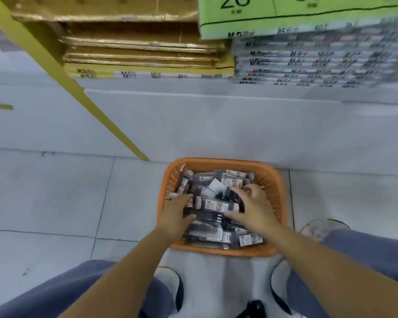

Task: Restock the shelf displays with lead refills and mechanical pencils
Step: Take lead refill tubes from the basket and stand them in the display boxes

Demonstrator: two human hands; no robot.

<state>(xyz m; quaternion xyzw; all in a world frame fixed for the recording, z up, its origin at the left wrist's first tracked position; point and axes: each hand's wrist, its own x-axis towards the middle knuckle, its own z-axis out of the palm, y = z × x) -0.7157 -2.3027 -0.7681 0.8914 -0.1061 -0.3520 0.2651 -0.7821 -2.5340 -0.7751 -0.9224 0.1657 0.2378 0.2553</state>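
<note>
Over basket (271,180) | both hands among blurred packets (214,205) | grip unclear

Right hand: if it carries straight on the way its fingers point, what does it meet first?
The right hand points forward-left and down into the orange basket, so it would probably meet the clear packets piled there first. Depth is hard to judge; it may already touch them.

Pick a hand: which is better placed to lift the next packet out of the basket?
Right, probably. The right hand is spread over the middle of the packets in the orange basket, thumb beside one; the left hand sits at the pile's left edge.
</note>
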